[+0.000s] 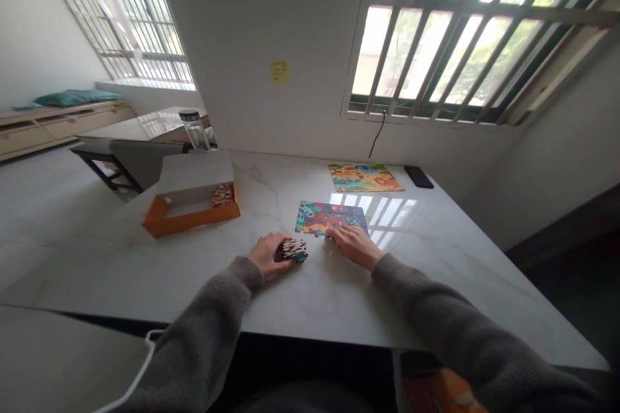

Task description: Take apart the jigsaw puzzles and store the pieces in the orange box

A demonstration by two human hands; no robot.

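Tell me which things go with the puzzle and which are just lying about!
Part of the job:
puzzle under the right hand
stacked pieces in the left hand
orange box holding more pieces, probably
colourful picture, maybe

Just lying about:
black phone
yellow note

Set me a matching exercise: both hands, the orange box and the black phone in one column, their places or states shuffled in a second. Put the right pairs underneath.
Things
1 Left hand
2 Right hand
3 Orange box
4 Black phone

Places or states
A Open, on the left part of the table
B At the near edge of the jigsaw puzzle
C Lying to the right of the colourful picture sheet
D Holding a stack of puzzle pieces

Right pairs: 1-D, 2-B, 3-A, 4-C
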